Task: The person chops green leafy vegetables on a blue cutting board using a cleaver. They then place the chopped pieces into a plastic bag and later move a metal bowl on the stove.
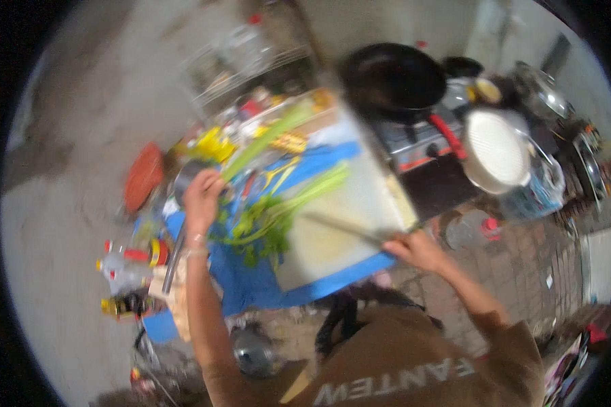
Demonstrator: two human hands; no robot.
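My left hand (202,196) grips the end of a long pale-green celery stalk (267,137), which slants up and away over the cluttered far side of the table. In my right hand (416,250) is a knife (342,227), its blade pointing left above a whitish cutting board (305,267). More celery, with leafy tops (265,224), lies across the board's left part, the leaves spilling over a blue table cover (244,285). Motion blur hides the fine detail of blade and fingers.
A black wok (394,81) with a red handle sits on a gas stove (417,145) at the back right. Beside it is a white ribbed container (496,152). Yellow packets (211,145) crowd the table's far left; plastic bottles (125,272) stand at left. An orange-red basin (144,177) is beyond.
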